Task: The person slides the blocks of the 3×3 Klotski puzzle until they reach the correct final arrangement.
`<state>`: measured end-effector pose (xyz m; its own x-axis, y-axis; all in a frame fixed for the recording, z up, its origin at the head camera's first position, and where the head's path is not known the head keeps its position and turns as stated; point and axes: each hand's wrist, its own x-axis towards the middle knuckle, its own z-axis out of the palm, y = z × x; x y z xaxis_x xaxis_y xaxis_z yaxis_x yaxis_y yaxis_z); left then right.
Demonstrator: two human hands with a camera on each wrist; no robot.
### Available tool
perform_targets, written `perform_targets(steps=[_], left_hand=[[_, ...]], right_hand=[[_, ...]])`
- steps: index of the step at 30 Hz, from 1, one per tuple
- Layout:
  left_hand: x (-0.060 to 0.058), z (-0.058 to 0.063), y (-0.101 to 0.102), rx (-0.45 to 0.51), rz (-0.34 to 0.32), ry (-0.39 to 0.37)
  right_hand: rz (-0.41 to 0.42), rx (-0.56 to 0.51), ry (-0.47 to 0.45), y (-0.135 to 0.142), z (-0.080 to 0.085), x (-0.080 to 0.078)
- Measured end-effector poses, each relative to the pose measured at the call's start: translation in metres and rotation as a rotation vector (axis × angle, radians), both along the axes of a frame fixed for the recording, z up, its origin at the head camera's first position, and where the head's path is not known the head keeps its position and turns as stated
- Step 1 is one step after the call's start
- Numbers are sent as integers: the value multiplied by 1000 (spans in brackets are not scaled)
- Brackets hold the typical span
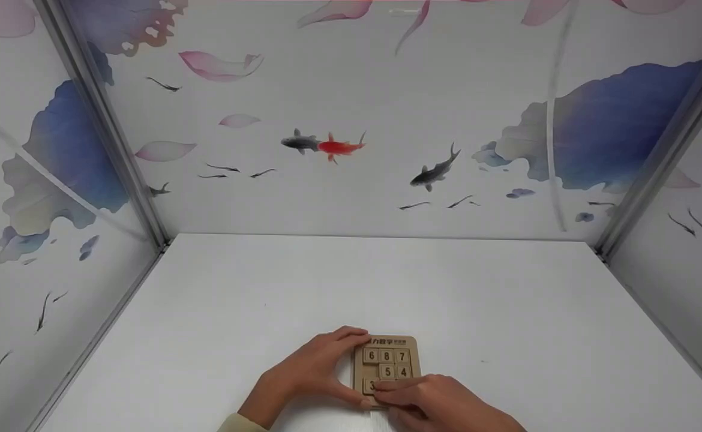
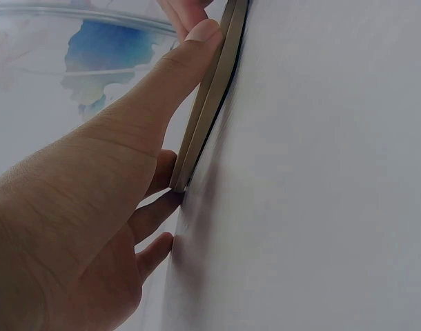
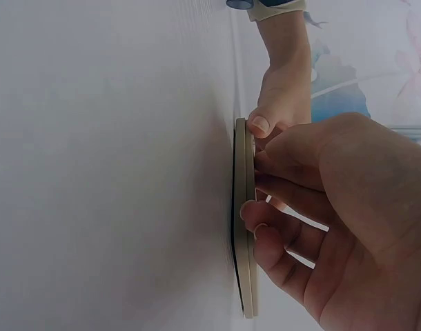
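Cream sleeve, cut off. Left hand: thumb and fingers grip the tan, rectangular wooden number-tile board, set right of that palm. Square wooden "3" tile, partly covered by right fingertips. Right hand: fingers extended, unclenched, touching tiles; bottom tiles hidden beneath, wrist cropped.

On the tan board, the header just beside the left hand shows 力 and 数; the character before them is partly hidden by that hand, and the later ones are too small to tell. Tiles 6, 8 and 7 lie farthest from the right hand, 5 and 4 nearer, and 3 partly under its fingertip.
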<state>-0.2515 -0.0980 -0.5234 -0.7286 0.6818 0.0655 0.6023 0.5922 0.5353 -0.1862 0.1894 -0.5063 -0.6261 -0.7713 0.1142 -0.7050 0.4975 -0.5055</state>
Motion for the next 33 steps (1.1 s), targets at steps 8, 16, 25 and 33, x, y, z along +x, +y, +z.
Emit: perform_targets(steps=[8,16,25,33], left_hand=[[0,-1,1,0,6,-11],[1,0,1,0,7,8],[-1,0,1,-22,15,-2],[0,0,0,-19,20,-30]], right_hand=[[17,-37,26,0,-2,-1],[6,-78,4,0,-4,-3],[-106,-15,25,-2,-2,-8],[-201,110,79,-5,-3,-20]])
